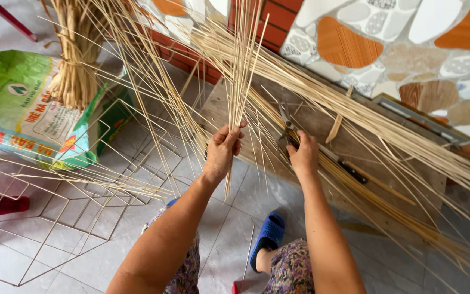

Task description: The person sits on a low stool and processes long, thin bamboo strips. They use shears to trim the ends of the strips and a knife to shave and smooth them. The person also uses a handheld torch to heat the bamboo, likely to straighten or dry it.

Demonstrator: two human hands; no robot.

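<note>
A small bunch of thin bamboo sticks is gripped upright by the left hand; metal shears are grasped by the right hand over the bench. Many sticks lie unsorted along its far edge.

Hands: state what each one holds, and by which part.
Left hand grips a bunch of thin bamboo strips near their lower ends. Right hand holds pliers by the handles.

Two hands, one blue sandal, perhaps two knives
</note>
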